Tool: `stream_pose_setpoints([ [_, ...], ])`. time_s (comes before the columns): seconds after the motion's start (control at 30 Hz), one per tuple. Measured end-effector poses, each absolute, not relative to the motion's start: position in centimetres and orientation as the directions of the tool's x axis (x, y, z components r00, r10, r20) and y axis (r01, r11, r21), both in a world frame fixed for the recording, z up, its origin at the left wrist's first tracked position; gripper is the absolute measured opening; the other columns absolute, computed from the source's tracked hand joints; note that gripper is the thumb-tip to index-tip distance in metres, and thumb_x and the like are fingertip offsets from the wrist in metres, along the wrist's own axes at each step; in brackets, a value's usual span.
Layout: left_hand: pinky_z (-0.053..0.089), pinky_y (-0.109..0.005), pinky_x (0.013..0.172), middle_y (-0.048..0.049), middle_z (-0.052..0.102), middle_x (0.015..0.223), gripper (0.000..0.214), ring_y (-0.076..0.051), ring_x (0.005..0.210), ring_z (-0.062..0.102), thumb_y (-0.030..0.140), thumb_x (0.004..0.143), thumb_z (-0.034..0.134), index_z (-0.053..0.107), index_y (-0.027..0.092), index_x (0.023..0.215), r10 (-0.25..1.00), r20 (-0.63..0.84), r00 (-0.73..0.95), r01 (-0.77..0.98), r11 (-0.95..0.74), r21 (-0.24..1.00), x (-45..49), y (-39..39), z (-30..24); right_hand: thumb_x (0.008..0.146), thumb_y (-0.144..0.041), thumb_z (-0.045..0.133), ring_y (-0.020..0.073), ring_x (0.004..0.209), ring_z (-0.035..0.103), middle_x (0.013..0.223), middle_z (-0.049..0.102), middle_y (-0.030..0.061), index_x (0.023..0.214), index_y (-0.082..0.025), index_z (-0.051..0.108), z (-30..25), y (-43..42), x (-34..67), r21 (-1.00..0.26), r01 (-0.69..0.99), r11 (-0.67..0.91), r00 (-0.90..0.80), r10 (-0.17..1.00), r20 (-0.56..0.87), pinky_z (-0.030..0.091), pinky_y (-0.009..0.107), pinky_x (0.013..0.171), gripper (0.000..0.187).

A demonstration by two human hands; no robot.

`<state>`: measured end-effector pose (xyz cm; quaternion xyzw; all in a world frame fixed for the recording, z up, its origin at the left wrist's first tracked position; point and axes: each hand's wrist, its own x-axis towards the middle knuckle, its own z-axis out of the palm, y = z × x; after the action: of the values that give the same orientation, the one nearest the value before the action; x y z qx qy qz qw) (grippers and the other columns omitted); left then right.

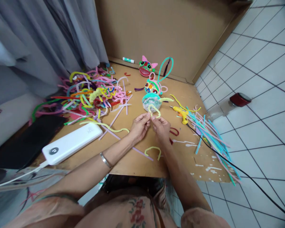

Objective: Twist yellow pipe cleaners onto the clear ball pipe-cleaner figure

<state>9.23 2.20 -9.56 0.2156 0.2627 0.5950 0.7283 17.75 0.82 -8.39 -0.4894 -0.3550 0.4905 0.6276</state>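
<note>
Between my fingertips is a pale yellow pipe cleaner (159,111) bent into an arch. My left hand (140,126) pinches one end of it, and my right hand (161,127) pinches near the other. Just beyond it sits a round turquoise craft piece (150,98) with a pale, shiny front, which the arch partly overlaps in view. Another pale yellow pipe cleaner (167,99) sticks out at its right. A bent yellow pipe cleaner (153,150) lies on the table below my hands, and a dark red bent one (174,131) is beside my right hand.
A tangled pile of colourful pipe cleaners (92,91) covers the left. Two decorated heads (146,67) stand at the back near a glue stick (128,60). A yellow glue gun (182,114) with a black cord lies right. A white power bank (72,144) is front left.
</note>
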Motion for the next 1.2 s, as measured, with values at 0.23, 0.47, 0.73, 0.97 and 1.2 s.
stream_pose_setpoints([
  [0.23,0.044,-0.012,0.050,-0.0008,0.064,0.066,0.018,-0.002,0.051,0.053,0.026,0.077,0.073,0.065,0.010,0.076,0.943,-0.189,0.275,-0.759,0.333,0.560,8.8,2.5,-9.3,0.057,-0.045,0.074,0.0037,0.040,0.030,0.041,0.042,-0.0104,0.065,-0.018,0.059,-8.3,1.1,18.5,-0.968,-0.244,0.066,0.279,0.960,-0.004,0.023,0.020,0.042,0.032],
  [0.47,0.047,-0.009,0.053,-0.0008,0.065,0.068,0.020,-0.001,0.053,0.054,0.017,0.065,0.082,0.069,0.008,0.079,0.932,-0.173,0.319,-0.731,0.358,0.581,8.7,2.7,-9.8,0.057,-0.041,0.074,0.0026,0.040,0.029,0.044,0.049,-0.0072,0.060,-0.017,0.059,-8.3,1.2,19.0,-0.958,-0.282,0.058,0.230,0.973,-0.009,0.022,0.020,0.042,0.029],
  [0.73,0.044,-0.010,0.051,0.0005,0.066,0.068,0.030,0.000,0.051,0.050,0.023,0.054,0.088,0.066,0.010,0.071,0.951,-0.170,0.257,-0.692,0.304,0.655,9.0,2.4,-9.9,0.058,-0.038,0.071,0.0047,0.041,0.035,0.041,0.044,-0.0083,0.054,-0.018,0.053,-7.8,0.8,18.4,-0.976,-0.203,0.078,0.269,0.963,0.021,0.031,0.020,0.045,0.027],
  [0.97,0.038,-0.015,0.049,0.0040,0.058,0.055,0.042,-0.002,0.047,0.045,0.038,0.047,0.089,0.063,0.012,0.067,0.989,-0.089,0.119,-0.655,0.146,0.742,9.1,2.7,-9.9,0.068,-0.037,0.065,0.0056,0.045,0.036,0.048,0.046,-0.0067,0.060,-0.018,0.055,-7.5,0.3,18.3,-0.978,-0.128,0.163,0.191,0.972,0.137,0.031,0.021,0.048,0.024],
  [1.2,0.034,-0.020,0.051,0.0041,0.055,0.054,0.038,-0.006,0.050,0.044,0.046,0.061,0.081,0.062,0.014,0.067,0.982,0.139,-0.125,-0.382,-0.177,0.907,8.6,2.9,-9.8,0.070,-0.039,0.066,0.0050,0.045,0.032,0.051,0.045,-0.0069,0.063,-0.017,0.056,-8.3,0.4,18.5,-0.983,-0.125,0.137,0.131,0.984,0.120,0.025,0.021,0.046,0.025],
])
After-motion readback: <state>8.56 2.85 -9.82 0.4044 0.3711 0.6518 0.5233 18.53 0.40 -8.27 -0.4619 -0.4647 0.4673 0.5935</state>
